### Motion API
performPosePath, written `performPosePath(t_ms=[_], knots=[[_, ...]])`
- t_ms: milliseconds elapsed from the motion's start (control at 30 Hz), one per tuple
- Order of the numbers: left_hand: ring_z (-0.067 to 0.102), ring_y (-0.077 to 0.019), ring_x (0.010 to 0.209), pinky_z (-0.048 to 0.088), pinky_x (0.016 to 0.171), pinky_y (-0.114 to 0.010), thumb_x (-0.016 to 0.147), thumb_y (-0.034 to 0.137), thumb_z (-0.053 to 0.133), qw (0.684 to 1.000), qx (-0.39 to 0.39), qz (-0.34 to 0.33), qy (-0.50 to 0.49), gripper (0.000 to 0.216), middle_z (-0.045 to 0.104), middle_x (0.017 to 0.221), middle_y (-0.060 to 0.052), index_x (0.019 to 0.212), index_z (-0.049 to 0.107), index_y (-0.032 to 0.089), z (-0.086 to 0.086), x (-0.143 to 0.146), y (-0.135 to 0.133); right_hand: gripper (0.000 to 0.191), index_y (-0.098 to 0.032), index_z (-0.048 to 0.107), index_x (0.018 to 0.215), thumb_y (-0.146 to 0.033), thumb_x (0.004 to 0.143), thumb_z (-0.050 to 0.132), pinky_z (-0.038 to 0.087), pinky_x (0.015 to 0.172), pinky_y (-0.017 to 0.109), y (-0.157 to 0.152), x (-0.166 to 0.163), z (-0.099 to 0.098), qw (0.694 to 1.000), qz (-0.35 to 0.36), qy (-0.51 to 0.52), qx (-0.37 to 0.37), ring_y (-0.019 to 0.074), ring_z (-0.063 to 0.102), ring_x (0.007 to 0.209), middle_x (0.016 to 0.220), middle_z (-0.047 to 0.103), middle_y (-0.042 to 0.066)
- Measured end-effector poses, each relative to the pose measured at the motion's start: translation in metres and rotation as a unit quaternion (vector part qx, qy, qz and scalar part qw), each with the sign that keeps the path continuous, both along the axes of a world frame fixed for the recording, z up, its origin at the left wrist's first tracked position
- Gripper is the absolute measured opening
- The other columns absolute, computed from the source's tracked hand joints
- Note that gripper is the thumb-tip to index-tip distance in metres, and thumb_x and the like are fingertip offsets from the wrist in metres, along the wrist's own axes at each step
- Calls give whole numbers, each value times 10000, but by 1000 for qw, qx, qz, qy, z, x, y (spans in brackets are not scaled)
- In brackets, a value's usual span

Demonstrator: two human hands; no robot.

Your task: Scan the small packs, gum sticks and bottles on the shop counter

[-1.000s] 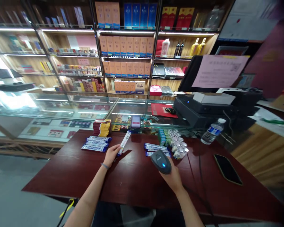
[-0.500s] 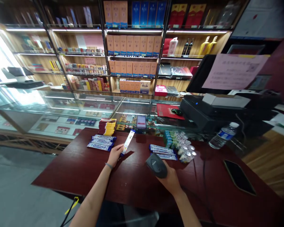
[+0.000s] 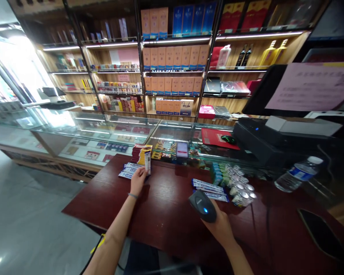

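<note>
My left hand (image 3: pixel 138 180) pinches a slim white-and-blue packet (image 3: pixel 148 164), upright, beside a pile of similar blue-and-white packets (image 3: pixel 128 170). Just behind stands a stack of yellow and dark red packets (image 3: pixel 140 154). In my right hand (image 3: pixel 220 226) is a dark barcode scanner (image 3: pixel 203 206), its head pointing forward and left, with a blue light glowing on top. Beyond the scanner lies a second group of blue-and-white packets (image 3: pixel 210 188). Green and silver-topped small packs (image 3: pixel 235 181) stand to the right of that group.
A water bottle (image 3: pixel 299 173) and a phone (image 3: pixel 321 233) are on the right of the dark red table (image 3: pixel 166 214). A glass display counter (image 3: pixel 117 130) runs behind, with a payment screen (image 3: pixel 182 149) and a mouse (image 3: pixel 228 139) on a red mat. A monitor (image 3: pixel 263 89) stands at right.
My left hand has moved left with the packet, from the middle of the table to the left pile. The scanner now shows a blue light. The view has shifted left.
</note>
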State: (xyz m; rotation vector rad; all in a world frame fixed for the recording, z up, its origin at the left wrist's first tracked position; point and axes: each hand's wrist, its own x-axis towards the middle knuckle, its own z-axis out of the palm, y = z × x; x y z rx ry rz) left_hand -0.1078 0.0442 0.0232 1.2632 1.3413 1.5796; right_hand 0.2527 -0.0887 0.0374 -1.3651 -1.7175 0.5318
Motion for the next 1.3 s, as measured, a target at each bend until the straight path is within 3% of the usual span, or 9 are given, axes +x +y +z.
performPosePath(t_ms=[100, 233, 367, 533, 767, 1033, 1167, 1300], knots=[[690, -227, 980, 509, 919, -357, 831, 542, 601, 989, 26, 53, 136, 419, 734, 1041, -79, 1058, 655, 194, 10, -41, 3, 507, -205, 554, 1261, -314, 770, 617, 552, 636, 258, 1, 0, -1, 1000, -6, 2, 6, 236, 757, 763, 875, 777, 36], [678, -229, 1000, 495, 926, -351, 896, 409, 530, 931, 20, 84, 354, 264, 734, 1064, -54, 1049, 678, 252, 11, -90, 2, 495, -191, 577, 1244, -329, 770, 614, 557, 635, 254, 2, 0, -5, 1000, -17, -4, 20, 231, 755, 754, 853, 776, 39], [657, -241, 1066, 491, 959, -368, 884, 314, 513, 899, 25, 49, 434, 247, 720, 1135, -74, 1054, 675, 240, 8, -118, 5, 536, -200, 576, 1267, -348, 752, 601, 565, 630, 268, 4, 1, -9, 999, -42, -10, 16, 239, 756, 744, 850, 778, 34], [669, -236, 982, 513, 898, -350, 862, 265, 520, 874, -4, 11, 486, 213, 727, 1054, -72, 1003, 678, 246, 9, -131, 14, 558, -199, 549, 1291, -360, 759, 600, 575, 653, 300, 5, 2, -12, 999, -45, -23, 0, 270, 763, 807, 887, 783, 56], [666, -239, 1022, 507, 935, -348, 836, 214, 518, 858, -25, 3, 513, 277, 721, 1094, -75, 1040, 701, 250, 3, -135, 25, 560, -206, 542, 1296, -380, 765, 592, 560, 652, 291, 5, 1, -10, 998, -60, -28, -14, 266, 765, 805, 885, 785, 53], [633, -237, 1154, 453, 1069, -382, 802, 189, 511, 882, -11, 6, 471, 353, 708, 1203, -61, 1089, 711, 227, 5, -129, 17, 492, -223, 583, 1221, -346, 745, 604, 539, 606, 269, 4, 0, -4, 997, -71, -28, -10, 265, 765, 769, 806, 776, 32], [635, -241, 1146, 458, 1066, -404, 863, 237, 476, 893, 46, 11, 447, 358, 698, 1213, -85, 1151, 686, 198, 9, -104, 16, 480, -205, 595, 1215, -291, 743, 592, 540, 611, 261, 2, 5, -1, 996, -81, -18, 13, 252, 761, 749, 830, 777, 64], [650, -240, 1092, 494, 1011, -415, 934, 335, 480, 892, 120, -17, 436, 328, 710, 1161, -83, 1176, 666, 215, 11, -53, 16, 470, -209, 600, 1187, -340, 736, 608, 555, 645, 287, -1, 21, 0, 994, -107, -20, -2, 256, 752, 739, 798, 769, 53]])
